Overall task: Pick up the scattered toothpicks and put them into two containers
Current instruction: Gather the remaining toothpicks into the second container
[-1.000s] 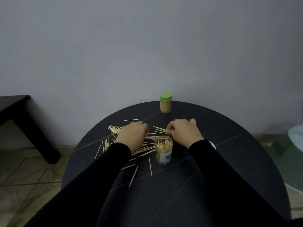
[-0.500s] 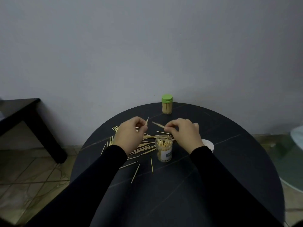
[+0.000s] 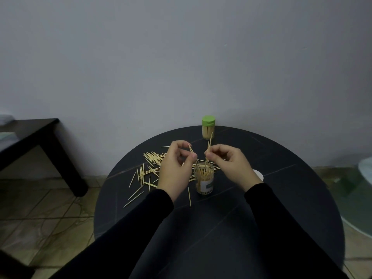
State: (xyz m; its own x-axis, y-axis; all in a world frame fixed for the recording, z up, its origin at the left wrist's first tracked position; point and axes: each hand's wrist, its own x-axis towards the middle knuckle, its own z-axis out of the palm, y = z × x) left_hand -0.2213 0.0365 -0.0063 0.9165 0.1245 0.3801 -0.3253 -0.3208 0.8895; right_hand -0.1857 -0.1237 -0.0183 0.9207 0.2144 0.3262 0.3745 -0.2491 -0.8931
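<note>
Several pale toothpicks (image 3: 150, 158) lie scattered over the left half of the round black table (image 3: 281, 208). An open clear jar (image 3: 204, 182), partly filled with toothpicks, stands in the table's middle. My left hand (image 3: 175, 168) pinches a toothpick just left of and above the jar's mouth. My right hand (image 3: 231, 164) pinches another toothpick, held nearly upright above the jar. A second jar (image 3: 208, 127) with a green lid, full of toothpicks, stands closed at the table's far edge.
A small white lid (image 3: 258, 175) lies on the table behind my right wrist. A dark side table (image 3: 30, 137) stands to the left over the tiled floor. A pale round object (image 3: 365, 174) sits at the right edge. A grey wall rises behind.
Both hands have lifted off the table, each with a toothpick, and come together above the open jar. The right hand's toothpick has turned from flat to nearly upright.
</note>
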